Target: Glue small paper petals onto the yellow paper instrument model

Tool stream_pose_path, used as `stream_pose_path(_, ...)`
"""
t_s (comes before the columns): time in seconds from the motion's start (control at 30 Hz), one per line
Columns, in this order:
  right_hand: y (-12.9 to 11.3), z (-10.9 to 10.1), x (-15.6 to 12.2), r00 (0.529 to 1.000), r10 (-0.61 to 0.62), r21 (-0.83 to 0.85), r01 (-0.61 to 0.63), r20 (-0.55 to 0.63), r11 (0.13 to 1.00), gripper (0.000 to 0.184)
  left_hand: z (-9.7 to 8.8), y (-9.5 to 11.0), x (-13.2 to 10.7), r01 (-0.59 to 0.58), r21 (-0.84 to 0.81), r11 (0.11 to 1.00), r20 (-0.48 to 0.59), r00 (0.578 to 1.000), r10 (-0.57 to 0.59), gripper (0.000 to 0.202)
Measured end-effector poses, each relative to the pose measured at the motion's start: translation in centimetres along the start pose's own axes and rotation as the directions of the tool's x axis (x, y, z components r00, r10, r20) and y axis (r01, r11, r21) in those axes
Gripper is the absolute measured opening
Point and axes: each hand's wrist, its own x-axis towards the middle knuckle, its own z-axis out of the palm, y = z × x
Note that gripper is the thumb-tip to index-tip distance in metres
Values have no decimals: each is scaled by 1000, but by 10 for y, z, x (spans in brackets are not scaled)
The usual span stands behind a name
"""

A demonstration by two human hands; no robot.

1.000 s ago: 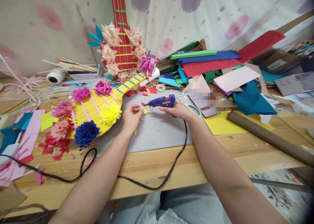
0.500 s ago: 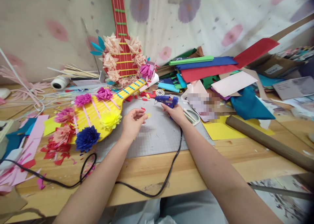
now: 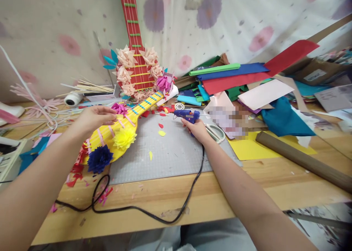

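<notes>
My left hand (image 3: 95, 117) lies palm down on the body of a yellow paper guitar (image 3: 121, 131), fingers stretched toward a magenta paper flower (image 3: 118, 108). A yellow flower (image 3: 124, 139) and a dark blue flower (image 3: 99, 158) sit on the guitar just below that hand. My right hand (image 3: 196, 129) grips a blue glue gun (image 3: 187, 114) at the far edge of the grey cutting mat (image 3: 170, 155), nozzle pointing left. A small yellow petal (image 3: 161, 133) lies loose on the mat between the hands.
The gun's black cord (image 3: 137, 208) loops over the wooden table's front edge. Scissors (image 3: 217, 133) lie right of my right hand. Stacked coloured paper (image 3: 233, 76), a cardboard tube (image 3: 302, 159), a red flower-covered guitar (image 3: 134, 60), sticks (image 3: 88, 86) and red scraps (image 3: 74, 175) crowd the table.
My left hand left the mat and moved left onto the yellow guitar. The yellow petal now lies on the mat. My right hand drew the glue gun back toward the mat's far edge.
</notes>
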Motion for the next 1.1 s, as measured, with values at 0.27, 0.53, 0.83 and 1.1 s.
stream_pose_path(0.27, -1, -1, -1, 1000, -2, -28, 2, 1, 1000, 44, 16, -2, 25, 93, 143, 985, 96, 990, -107, 22)
stream_pose_path(0.53, 3, -1, 1, 999, -41, -18, 41, 11, 999, 45, 27, 1, 35, 171, 244, 955, 94, 976, -199, 18)
stream_pose_path(0.83, 4, 0, 2, 999, -44, -25, 44, 2, 999, 43, 33, 2, 37, 188, 269, 945, 88, 972, -219, 13)
stream_pose_path(1.1, 2, -1, 1, 999, -45, -17, 46, 10, 999, 40, 34, 5, 31, 250, 157, 955, 117, 956, -269, 11)
